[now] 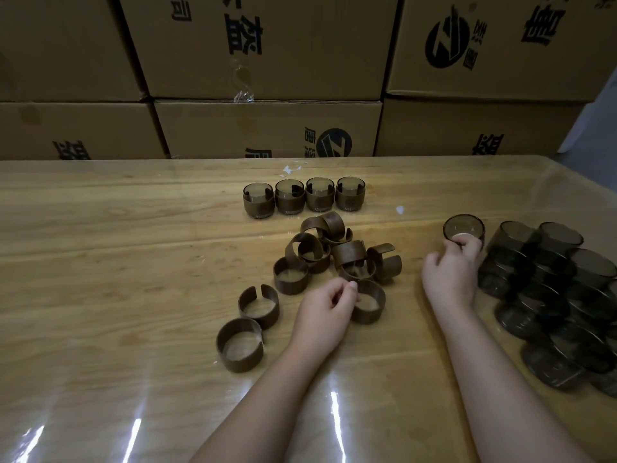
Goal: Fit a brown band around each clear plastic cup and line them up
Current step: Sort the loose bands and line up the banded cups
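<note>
View from above of a wooden counter (pixel 133 262) under a glossy clear cover, with a person's two bare forearms reaching in from the bottom edge. The left hand (pixel 325 309) has its fingers curled, with the thumb and fingertips pinching the left rim of one brown band (pixel 369 304) that stands on the counter at the near edge of a heap of bands (pixel 334 248). The right hand (pixel 450 272) is curled round the base of a clear cup (pixel 464 228), which stands upright on the counter and has no band on it. Just right of that cup lies a pile of bare cups (pixel 551 295), tinted dark and tumbled against one another. Two loose bands (pixel 258 305) stand apart on the left of the left hand, one nearer the viewer than the other. At the back of the counter, a row of four banded cups (pixel 303 197) stands side by side, touching or nearly so. Stacked cardboard boxes (pixel 267 128) with black print fill the background.
</note>
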